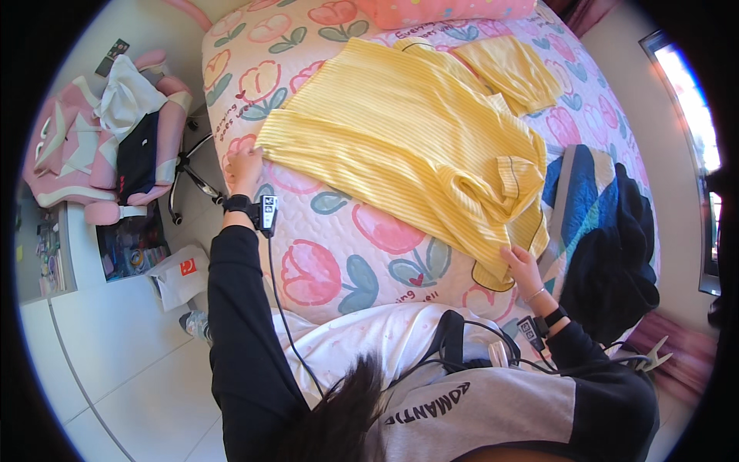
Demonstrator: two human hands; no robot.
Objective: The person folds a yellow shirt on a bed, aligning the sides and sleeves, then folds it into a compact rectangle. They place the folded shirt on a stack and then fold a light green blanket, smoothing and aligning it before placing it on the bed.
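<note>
A yellow striped shirt (385,115) with dark piping lies spread over the bed, rumpled at its right side around the collar and sleeve. My left hand (245,168) is closed on the shirt's left edge, its fingers pinching the cloth. At the shirt's near right corner, my right hand (523,269) grips the fabric between thumb and fingers. Between the two hands the near edge runs slanting across the bed. Beyond the shirt, a second yellow piece of clothing (512,73) lies folded.
The flowered bedspread (331,269) covers the bed. Blue and teal cloth (585,185) and a black garment (616,254) lie to the right. A pink chair (77,146) with clothes on it stands at the left. Cables run from both wrists. A pink pillow (454,11) lies at the far end.
</note>
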